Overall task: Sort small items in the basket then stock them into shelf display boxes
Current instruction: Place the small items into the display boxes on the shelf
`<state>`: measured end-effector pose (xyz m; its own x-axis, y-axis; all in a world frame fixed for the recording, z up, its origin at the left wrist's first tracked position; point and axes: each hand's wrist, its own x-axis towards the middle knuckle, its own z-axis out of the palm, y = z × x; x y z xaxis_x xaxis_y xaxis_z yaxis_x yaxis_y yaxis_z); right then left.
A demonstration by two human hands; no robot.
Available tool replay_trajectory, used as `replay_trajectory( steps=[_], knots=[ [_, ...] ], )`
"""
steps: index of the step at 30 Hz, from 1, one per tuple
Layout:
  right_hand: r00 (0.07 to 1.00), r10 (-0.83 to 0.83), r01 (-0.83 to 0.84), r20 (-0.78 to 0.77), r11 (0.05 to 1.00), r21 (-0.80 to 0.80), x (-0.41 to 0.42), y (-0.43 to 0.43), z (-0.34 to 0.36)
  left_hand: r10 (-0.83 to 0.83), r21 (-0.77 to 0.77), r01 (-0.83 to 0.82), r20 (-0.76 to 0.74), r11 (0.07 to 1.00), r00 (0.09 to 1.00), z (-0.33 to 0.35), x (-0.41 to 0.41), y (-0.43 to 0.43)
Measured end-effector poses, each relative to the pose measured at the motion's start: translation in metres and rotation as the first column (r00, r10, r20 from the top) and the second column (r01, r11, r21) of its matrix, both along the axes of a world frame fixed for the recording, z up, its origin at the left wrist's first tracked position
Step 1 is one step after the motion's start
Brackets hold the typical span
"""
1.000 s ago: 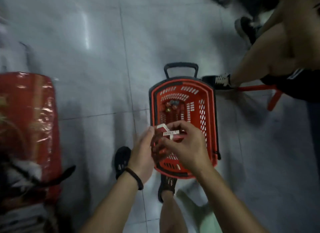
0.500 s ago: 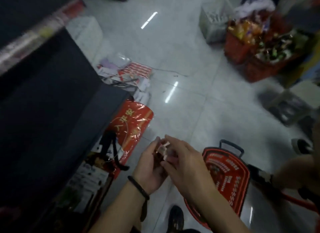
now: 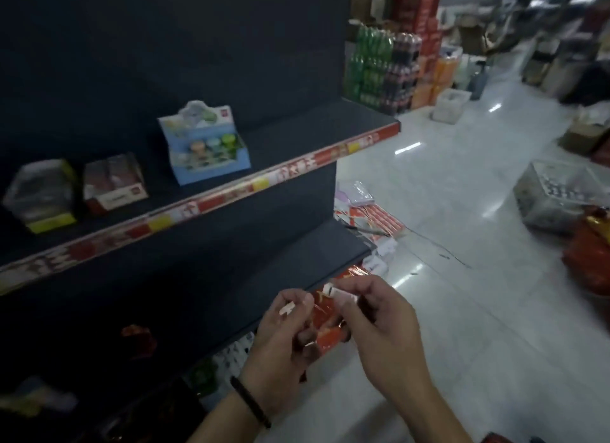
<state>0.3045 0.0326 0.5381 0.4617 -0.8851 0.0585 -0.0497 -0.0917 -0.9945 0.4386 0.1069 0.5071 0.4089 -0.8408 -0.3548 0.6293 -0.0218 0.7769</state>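
Observation:
My left hand (image 3: 280, 343) pinches a small white item (image 3: 288, 308) between thumb and fingers. My right hand (image 3: 379, 324) pinches another small white item (image 3: 330, 290) at its fingertips, a little apart from the left one. Both hands are raised in front of a dark shelf unit. On the upper shelf (image 3: 297, 135) stand a blue display box (image 3: 206, 145) with small round items, a red-and-white display box (image 3: 114, 183) and a yellow-edged box wrapped in plastic (image 3: 41, 195). The basket is out of view except perhaps a red corner at the bottom right (image 3: 498, 438).
A lower dark shelf (image 3: 231, 261) juts out just behind my hands. Red foil packs (image 3: 330, 337) and papers lie on the white floor by the shelf end. Stacked drink bottles (image 3: 379, 66) stand beyond. A clear bin (image 3: 561, 195) and red goods sit to the right.
My view has swung up from the red basket on the floor to the shelf. My hands, first together over the basket, are now slightly apart, each with a white item.

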Motion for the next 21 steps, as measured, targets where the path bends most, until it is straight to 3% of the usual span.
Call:
replay_trajectory(
  steps=[2,4,8,13,16,18,21],
  knots=[
    [0.998,0.050,-0.050,0.033,0.999,0.018,0.047,0.015,0.018,0.042,-0.059,-0.029,0.234,0.998,0.971,0.022,0.039,0.030],
    [0.993,0.089,-0.091,0.075,0.996,0.021,0.098,0.035,0.033,0.114,-0.070,-0.092,0.452,0.993,0.885,0.034,0.086,0.057],
    [0.981,0.161,-0.164,0.106,0.986,0.022,0.186,0.071,0.053,0.182,-0.122,-0.135,0.671,0.983,0.719,0.062,0.167,0.101],
    [0.966,0.160,-0.177,0.202,0.982,0.066,0.272,0.101,0.061,0.210,-0.114,-0.214,0.835,0.970,0.508,0.077,0.251,0.143],
    [0.973,0.182,-0.170,0.143,0.981,-0.095,0.314,0.109,0.062,0.269,-0.155,-0.292,0.875,0.944,0.403,0.084,0.283,0.158],
    [0.958,0.260,-0.232,0.120,0.950,-0.206,0.333,0.106,0.066,0.322,-0.175,-0.363,0.860,0.915,0.396,0.086,0.301,0.160],
    [0.907,0.421,-0.375,-0.005,0.800,-0.468,0.352,0.083,0.072,0.373,-0.205,-0.408,0.842,0.889,0.390,0.090,0.325,0.154]
  ],
)
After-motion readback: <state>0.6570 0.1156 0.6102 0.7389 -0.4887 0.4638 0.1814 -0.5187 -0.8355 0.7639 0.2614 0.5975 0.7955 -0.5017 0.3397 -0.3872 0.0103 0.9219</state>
